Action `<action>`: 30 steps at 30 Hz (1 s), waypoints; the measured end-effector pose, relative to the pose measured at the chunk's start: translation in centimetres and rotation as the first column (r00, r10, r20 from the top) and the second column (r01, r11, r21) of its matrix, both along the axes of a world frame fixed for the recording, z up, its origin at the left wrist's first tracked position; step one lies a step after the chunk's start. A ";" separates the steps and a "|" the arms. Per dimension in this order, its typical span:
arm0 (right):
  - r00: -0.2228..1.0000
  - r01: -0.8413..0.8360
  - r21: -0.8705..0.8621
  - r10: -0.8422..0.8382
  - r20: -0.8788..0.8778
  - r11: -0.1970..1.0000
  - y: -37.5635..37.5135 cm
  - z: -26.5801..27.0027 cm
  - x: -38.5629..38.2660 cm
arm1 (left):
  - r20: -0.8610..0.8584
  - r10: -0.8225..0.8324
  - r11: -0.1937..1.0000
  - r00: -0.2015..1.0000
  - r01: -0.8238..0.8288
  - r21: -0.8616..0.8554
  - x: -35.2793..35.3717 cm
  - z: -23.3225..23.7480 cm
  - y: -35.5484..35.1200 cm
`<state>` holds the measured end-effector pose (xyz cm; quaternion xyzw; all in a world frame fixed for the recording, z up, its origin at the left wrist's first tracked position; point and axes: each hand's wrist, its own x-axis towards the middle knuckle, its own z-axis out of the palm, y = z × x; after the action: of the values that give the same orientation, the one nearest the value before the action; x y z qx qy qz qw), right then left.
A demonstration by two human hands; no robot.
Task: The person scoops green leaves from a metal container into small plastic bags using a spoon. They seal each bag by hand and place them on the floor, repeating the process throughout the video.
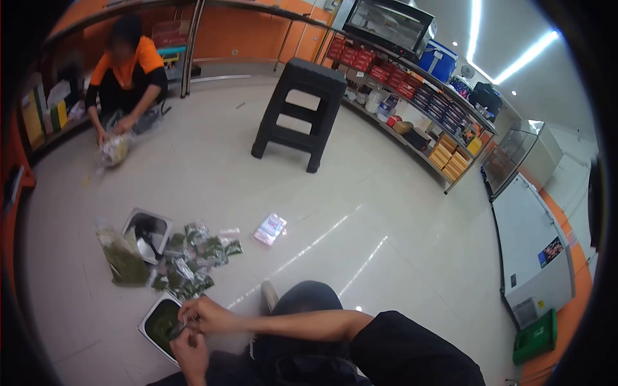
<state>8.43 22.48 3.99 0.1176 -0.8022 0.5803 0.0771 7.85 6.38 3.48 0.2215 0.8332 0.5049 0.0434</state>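
My left hand (189, 350) and my right hand (209, 315) meet over a metal container (149, 318) with green contents. Fingers of both are pinched together on a small clear plastic bag (179, 329), partly hidden by them. Just beyond the container lies a pile of small clear bags (199, 252) with green contents. Left of the pile are a second metal container (166, 226) with a dark utensil (149, 241) in it and a large clear bag (124, 262) of green material. A pink and white packet (270, 229) lies on the floor to the right.
A black stool (302, 109) stands ahead. Back left, a crouching person (132, 67) in orange and black handles a plastic bag (114, 151). Shelves (399, 96) with boxes, a white chest freezer (531, 238) and a green bin (535, 337) are on the right.
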 end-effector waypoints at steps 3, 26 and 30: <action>0.997 0.078 0.044 -0.078 -0.003 0.996 0.6 1.7 0.1 | -0.160 -0.058 0.994 0.985 0.041 -0.105 0.9 2.9 -0.8; 0.848 -0.130 -0.322 0.274 0.454 0.938 0.0 1.2 1.3 | -0.566 -0.030 0.980 0.824 -0.088 -0.181 -0.4 -0.3 -0.1; 0.848 -0.289 -0.216 0.354 0.394 0.933 1.3 2.0 -0.3 | -0.475 0.137 0.979 0.869 -0.192 -0.068 -1.7 -0.4 -1.0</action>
<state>8.16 23.82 6.01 0.1147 -0.7227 0.6546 -0.1902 6.18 5.42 3.04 0.2620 0.8620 0.3902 -0.1897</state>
